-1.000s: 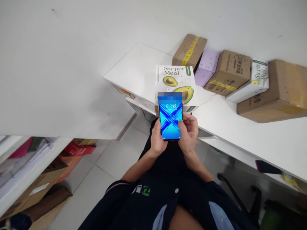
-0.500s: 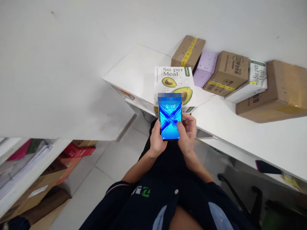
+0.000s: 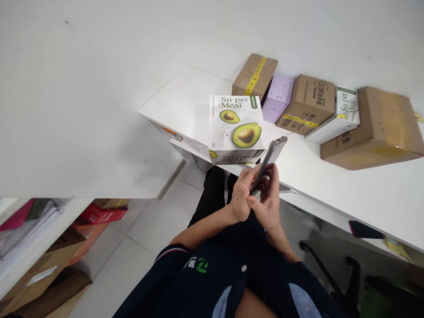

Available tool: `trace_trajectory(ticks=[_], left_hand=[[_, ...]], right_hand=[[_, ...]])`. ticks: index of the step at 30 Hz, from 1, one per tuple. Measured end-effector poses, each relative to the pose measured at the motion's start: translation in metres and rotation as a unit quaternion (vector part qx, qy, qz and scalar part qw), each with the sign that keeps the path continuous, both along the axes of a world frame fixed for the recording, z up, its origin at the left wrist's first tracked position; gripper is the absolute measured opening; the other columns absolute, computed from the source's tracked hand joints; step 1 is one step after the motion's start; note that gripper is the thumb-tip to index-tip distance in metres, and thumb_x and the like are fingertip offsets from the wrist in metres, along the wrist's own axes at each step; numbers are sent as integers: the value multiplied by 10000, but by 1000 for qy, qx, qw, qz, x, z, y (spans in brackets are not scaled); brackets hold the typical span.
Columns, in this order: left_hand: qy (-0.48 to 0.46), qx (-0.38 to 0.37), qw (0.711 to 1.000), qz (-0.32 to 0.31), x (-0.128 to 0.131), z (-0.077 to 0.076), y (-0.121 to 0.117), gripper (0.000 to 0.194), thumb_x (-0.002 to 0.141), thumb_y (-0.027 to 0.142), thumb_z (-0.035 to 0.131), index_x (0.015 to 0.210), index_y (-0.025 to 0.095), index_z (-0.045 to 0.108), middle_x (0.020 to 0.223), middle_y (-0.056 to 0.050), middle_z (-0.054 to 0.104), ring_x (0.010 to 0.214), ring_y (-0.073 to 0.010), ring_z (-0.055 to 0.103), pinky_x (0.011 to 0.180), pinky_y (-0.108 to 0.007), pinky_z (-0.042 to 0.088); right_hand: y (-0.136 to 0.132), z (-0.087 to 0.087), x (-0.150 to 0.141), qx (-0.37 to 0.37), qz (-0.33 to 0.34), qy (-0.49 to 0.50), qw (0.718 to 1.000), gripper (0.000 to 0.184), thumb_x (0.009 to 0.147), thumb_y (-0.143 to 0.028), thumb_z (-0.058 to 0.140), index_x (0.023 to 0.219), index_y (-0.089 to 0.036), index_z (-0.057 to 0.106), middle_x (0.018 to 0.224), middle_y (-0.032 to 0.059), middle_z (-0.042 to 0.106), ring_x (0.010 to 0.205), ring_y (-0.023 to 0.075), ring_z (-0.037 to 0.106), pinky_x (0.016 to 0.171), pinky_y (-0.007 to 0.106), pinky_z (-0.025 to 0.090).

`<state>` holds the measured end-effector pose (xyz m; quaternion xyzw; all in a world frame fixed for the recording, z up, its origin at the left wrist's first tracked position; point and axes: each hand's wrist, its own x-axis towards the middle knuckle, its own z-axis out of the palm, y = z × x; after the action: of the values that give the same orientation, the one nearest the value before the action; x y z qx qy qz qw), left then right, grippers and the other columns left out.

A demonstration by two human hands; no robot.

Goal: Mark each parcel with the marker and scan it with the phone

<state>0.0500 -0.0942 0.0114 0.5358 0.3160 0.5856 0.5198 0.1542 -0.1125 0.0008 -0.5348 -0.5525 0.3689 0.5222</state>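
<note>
Between my hands a smartphone (image 3: 269,159) stands tilted on edge, its thin side towards me and its screen out of sight. My left hand (image 3: 241,196) is closed on the lower left of the phone. On the other side my right hand (image 3: 267,201) has its fingers curled around the phone's lower end, thumb close to the left hand. Just beyond the hands, a white box with avocado pictures (image 3: 236,123) sits at the front edge of the white desk (image 3: 179,97).
Along the wall stand a taped brown carton (image 3: 255,75), a lilac box (image 3: 278,95), another brown carton (image 3: 308,101), a second white box (image 3: 346,106) and a large carton (image 3: 391,128). Shelves with papers and cartons (image 3: 39,265) are at lower left. A black chair (image 3: 351,282) is at lower right.
The phone was facing me with its lit blue screen; now it is turned edge-on and further right. Both hands turned with it, the left moving right. The view shifted slightly.
</note>
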Motion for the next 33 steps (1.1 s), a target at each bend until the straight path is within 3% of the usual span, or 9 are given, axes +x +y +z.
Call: trace_trajectory(ticks=[3,5,8,11,16,21,26,29,33], left_hand=[[87,44,994,-40,11,-1,2,816,976,701,101,1504,211,485,1264,-156,583,1070,-257,645,899,-400,593],[177,123,976,-31,13,-5,6,731,1010,634,191,1510,180,472,1240,-165,608,1077,-253,642,928,-399,579],[334,260,898,122,10,-7,18,515,974,518,499,1365,209,627,1237,-148,652,1152,-292,609,1020,-456,513],[449,303,794,276,5,-4,38,426,903,482,637,1272,276,695,1269,-126,663,1263,-355,545,1113,-545,392],[542,318,712,312,9,5,75,547,891,592,611,1327,264,645,1316,-138,656,1337,-418,493,1157,-634,245],[569,240,719,320,4,2,93,479,895,613,591,1232,286,682,1242,-125,685,1241,-387,561,1118,-620,272],[496,163,779,347,-44,-9,107,515,811,643,670,1205,314,706,1234,-125,676,1223,-391,562,1118,-611,254],[461,116,812,339,-85,-10,122,562,732,673,725,1176,327,724,1271,-116,660,1282,-418,517,1166,-637,150],[472,91,813,330,-135,-2,150,534,710,650,755,1159,362,715,1337,-57,633,1400,-394,406,1205,-614,-157]], right_hand=[[-2,0,16,-48,-39,58,996,964,737,-493,774,1555,-283,309,1378,126,586,1055,225,656,874,391,584],[-1,-1,30,-88,-75,62,991,892,739,-498,760,1514,-260,387,1304,113,628,1009,210,662,875,379,579],[3,-7,59,-149,-151,1,977,973,725,-554,721,1545,-210,327,1293,134,621,967,228,661,858,414,574],[12,-17,93,-185,-249,-180,934,1077,695,-556,723,1578,-146,264,1389,213,551,1112,328,621,939,505,525],[30,-30,137,-192,-287,-430,834,1013,709,-472,722,1544,-56,327,1346,311,551,1209,463,541,1012,620,420],[37,-37,150,-196,-274,-473,814,947,753,-511,663,1507,-21,366,1301,313,586,1179,445,538,1010,590,400],[35,-40,151,-218,-277,-465,813,883,789,-574,619,1497,-79,434,1409,289,547,1222,459,502,1003,615,402],[35,-42,150,-224,-282,-463,810,817,816,-596,582,1480,-131,477,1441,270,521,1234,477,471,966,663,406],[38,-52,149,-193,-303,-481,800,691,850,-556,556,1423,-169,542,1384,270,532,1210,469,473,923,715,400]])
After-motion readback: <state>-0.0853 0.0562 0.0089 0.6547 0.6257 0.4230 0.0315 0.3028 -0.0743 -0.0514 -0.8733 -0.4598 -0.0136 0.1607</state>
